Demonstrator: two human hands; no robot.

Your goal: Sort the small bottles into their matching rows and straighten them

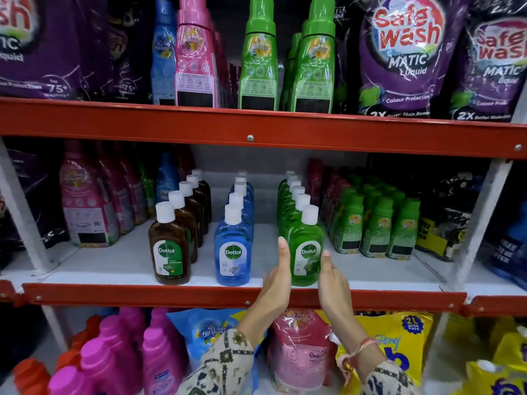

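Note:
Three rows of small white-capped Dettol bottles stand on the middle shelf [119,260]: a brown row [168,246] on the left, a blue row [232,249] in the centre, a green row [306,246] on the right. Each row runs back into the shelf. My left hand [278,277] lies flat against the left side of the front green bottle, fingers straight. On that bottle's right side my right hand [330,277] is held flat too. The two palms flank the bottle; neither hand is wrapped around it.
Small green-capped bottles [376,223] stand right of the green row, pink bottles [85,206] left of the brown row. A red shelf rail [171,293] runs along the front edge. Tall bottles and purple pouches fill the shelf above; pouches and pink bottles sit below.

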